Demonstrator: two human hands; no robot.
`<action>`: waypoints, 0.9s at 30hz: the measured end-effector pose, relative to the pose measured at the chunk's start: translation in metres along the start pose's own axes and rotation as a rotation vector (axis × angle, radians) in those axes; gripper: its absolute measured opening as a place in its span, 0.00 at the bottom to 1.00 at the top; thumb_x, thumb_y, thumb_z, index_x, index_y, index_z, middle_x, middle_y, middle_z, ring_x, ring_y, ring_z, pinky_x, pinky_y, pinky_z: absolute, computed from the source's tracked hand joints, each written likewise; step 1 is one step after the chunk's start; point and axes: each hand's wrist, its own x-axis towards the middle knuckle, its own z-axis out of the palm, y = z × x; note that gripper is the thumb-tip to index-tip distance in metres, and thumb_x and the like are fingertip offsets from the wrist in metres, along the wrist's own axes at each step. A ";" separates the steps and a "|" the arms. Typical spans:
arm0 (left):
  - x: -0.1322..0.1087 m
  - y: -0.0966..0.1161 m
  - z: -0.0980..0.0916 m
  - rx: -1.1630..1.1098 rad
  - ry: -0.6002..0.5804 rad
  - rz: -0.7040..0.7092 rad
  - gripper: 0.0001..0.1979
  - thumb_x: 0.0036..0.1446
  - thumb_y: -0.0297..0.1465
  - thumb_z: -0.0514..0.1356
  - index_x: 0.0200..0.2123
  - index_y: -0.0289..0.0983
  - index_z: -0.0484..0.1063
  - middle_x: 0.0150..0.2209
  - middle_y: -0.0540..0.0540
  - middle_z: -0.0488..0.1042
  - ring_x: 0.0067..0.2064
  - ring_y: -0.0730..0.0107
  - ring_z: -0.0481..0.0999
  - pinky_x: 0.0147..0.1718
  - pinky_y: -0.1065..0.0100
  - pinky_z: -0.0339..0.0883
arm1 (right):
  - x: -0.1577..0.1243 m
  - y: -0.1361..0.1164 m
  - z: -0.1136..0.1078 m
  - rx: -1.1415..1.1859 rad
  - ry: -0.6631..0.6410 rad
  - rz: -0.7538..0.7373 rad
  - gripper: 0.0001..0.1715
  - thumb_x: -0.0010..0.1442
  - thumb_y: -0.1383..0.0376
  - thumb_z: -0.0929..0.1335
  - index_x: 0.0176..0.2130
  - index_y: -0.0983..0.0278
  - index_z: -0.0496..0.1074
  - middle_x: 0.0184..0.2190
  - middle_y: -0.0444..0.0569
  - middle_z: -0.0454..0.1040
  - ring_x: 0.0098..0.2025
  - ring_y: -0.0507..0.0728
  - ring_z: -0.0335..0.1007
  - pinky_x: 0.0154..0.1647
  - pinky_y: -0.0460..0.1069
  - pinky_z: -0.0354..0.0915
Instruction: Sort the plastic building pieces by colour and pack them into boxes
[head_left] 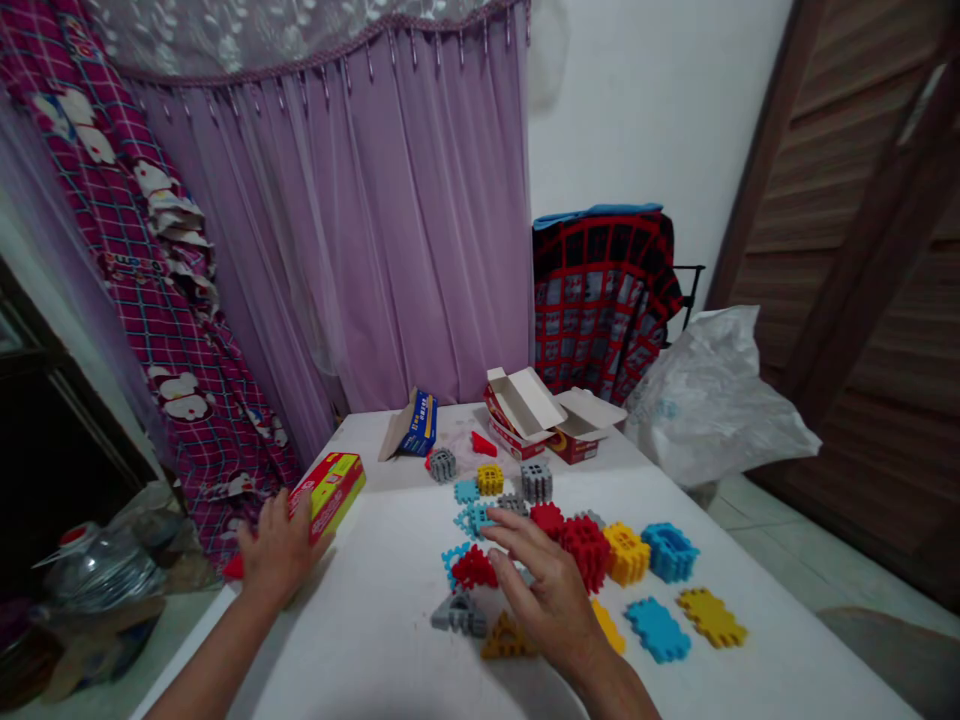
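Observation:
My left hand (277, 545) rests with spread fingers on a red and yellow box (330, 492) at the table's left edge. Over the toy pieces is my right hand (536, 575), its fingers apart and nothing visibly held. Near its fingertips lie a light blue piece (474, 519) and a red piece (474, 568). A grey piece (459, 614) and a yellow triangular piece (507, 638) sit closer to me. Right of that hand stand stacks of red (586, 550), yellow (627, 553) and blue pieces (670, 551).
Open boxes, one blue (418, 425) and others red (517, 412), stand at the far side of the white table (375, 620). Flat blue (659, 628) and yellow pieces (712, 617) lie at the right. A plastic bag (712, 400) is beside the table.

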 end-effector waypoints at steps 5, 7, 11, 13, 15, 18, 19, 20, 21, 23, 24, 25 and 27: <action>0.040 0.065 -0.019 -0.163 -0.060 0.252 0.28 0.57 0.39 0.56 0.61 0.40 0.65 0.64 0.35 0.65 0.66 0.48 0.61 0.63 0.44 0.50 | 0.010 0.007 -0.030 -0.056 0.126 -0.035 0.15 0.65 0.63 0.64 0.46 0.57 0.80 0.49 0.53 0.80 0.50 0.60 0.77 0.50 0.55 0.76; 0.062 0.090 -0.017 -0.184 -0.082 0.261 0.28 0.57 0.39 0.57 0.60 0.40 0.66 0.63 0.37 0.67 0.64 0.50 0.63 0.61 0.48 0.55 | 0.012 0.011 -0.043 -0.084 0.189 -0.040 0.14 0.65 0.63 0.65 0.45 0.56 0.80 0.46 0.51 0.81 0.48 0.59 0.79 0.48 0.54 0.77; 0.104 0.131 -0.005 -0.223 -0.113 0.222 0.30 0.59 0.39 0.55 0.63 0.37 0.62 0.66 0.36 0.62 0.66 0.53 0.62 0.61 0.52 0.57 | 0.013 0.015 -0.060 -0.154 0.297 -0.078 0.13 0.64 0.65 0.66 0.45 0.55 0.79 0.41 0.48 0.82 0.43 0.57 0.81 0.44 0.50 0.78; 0.123 0.148 0.001 -0.241 -0.123 0.185 0.32 0.59 0.40 0.55 0.65 0.38 0.59 0.67 0.36 0.60 0.68 0.51 0.59 0.59 0.52 0.59 | 0.014 0.015 -0.063 -0.196 0.314 -0.097 0.13 0.64 0.65 0.66 0.44 0.55 0.79 0.40 0.47 0.83 0.41 0.57 0.81 0.42 0.49 0.79; 0.138 0.163 0.006 -0.260 -0.139 0.143 0.33 0.58 0.42 0.56 0.65 0.39 0.58 0.65 0.36 0.65 0.66 0.50 0.62 0.55 0.51 0.63 | 0.015 0.015 -0.066 -0.233 0.311 -0.104 0.13 0.64 0.66 0.66 0.43 0.56 0.79 0.39 0.48 0.83 0.40 0.57 0.81 0.40 0.48 0.79; 0.151 0.178 0.010 -0.286 -0.165 0.096 0.30 0.57 0.44 0.57 0.61 0.42 0.64 0.55 0.37 0.75 0.57 0.49 0.73 0.48 0.53 0.67 | 0.016 0.014 -0.070 -0.279 0.307 -0.102 0.12 0.63 0.69 0.66 0.43 0.60 0.79 0.39 0.48 0.83 0.39 0.56 0.82 0.42 0.46 0.78; 0.153 0.182 0.010 -0.293 -0.164 0.089 0.27 0.57 0.44 0.56 0.59 0.42 0.67 0.52 0.38 0.77 0.54 0.48 0.75 0.46 0.54 0.67 | 0.016 0.013 -0.072 -0.289 0.315 -0.100 0.12 0.63 0.70 0.66 0.42 0.60 0.79 0.39 0.47 0.83 0.39 0.55 0.82 0.42 0.45 0.77; 0.154 0.185 0.009 -0.299 -0.155 0.090 0.24 0.58 0.43 0.55 0.56 0.42 0.70 0.50 0.38 0.79 0.52 0.48 0.76 0.45 0.55 0.67 | 0.016 0.013 -0.074 -0.296 0.322 -0.097 0.12 0.62 0.70 0.66 0.42 0.60 0.79 0.38 0.47 0.83 0.39 0.55 0.82 0.42 0.45 0.77; 0.154 0.188 0.007 -0.306 -0.139 0.098 0.22 0.60 0.42 0.54 0.54 0.42 0.72 0.49 0.38 0.79 0.51 0.49 0.76 0.44 0.56 0.67 | 0.016 0.012 -0.076 -0.298 0.332 -0.094 0.12 0.62 0.70 0.66 0.42 0.61 0.79 0.38 0.47 0.83 0.39 0.54 0.82 0.42 0.44 0.77; 0.150 0.191 0.000 -0.324 -0.095 0.135 0.20 0.62 0.40 0.50 0.52 0.41 0.73 0.48 0.39 0.79 0.50 0.52 0.77 0.42 0.60 0.67 | 0.015 0.009 -0.079 -0.293 0.346 -0.088 0.12 0.62 0.71 0.67 0.42 0.60 0.79 0.38 0.46 0.83 0.39 0.53 0.81 0.42 0.43 0.76; 0.146 0.192 -0.005 -0.332 -0.072 0.162 0.20 0.64 0.39 0.49 0.52 0.40 0.73 0.48 0.40 0.79 0.49 0.55 0.77 0.41 0.62 0.67 | 0.015 0.007 -0.081 -0.287 0.347 -0.086 0.13 0.62 0.71 0.67 0.43 0.60 0.79 0.38 0.46 0.83 0.39 0.53 0.81 0.42 0.43 0.76; 0.141 0.192 -0.011 -0.338 -0.052 0.192 0.20 0.64 0.39 0.48 0.52 0.40 0.72 0.48 0.41 0.79 0.48 0.57 0.78 0.40 0.64 0.66 | 0.015 0.005 -0.082 -0.279 0.346 -0.086 0.13 0.62 0.71 0.67 0.43 0.60 0.79 0.38 0.46 0.83 0.39 0.53 0.81 0.42 0.43 0.76; 0.129 0.188 -0.028 -0.335 -0.022 0.255 0.19 0.66 0.38 0.47 0.52 0.40 0.70 0.48 0.42 0.79 0.47 0.60 0.78 0.38 0.66 0.66 | 0.014 0.001 -0.085 -0.259 0.344 -0.085 0.13 0.62 0.71 0.67 0.43 0.61 0.79 0.38 0.46 0.83 0.39 0.53 0.81 0.42 0.43 0.76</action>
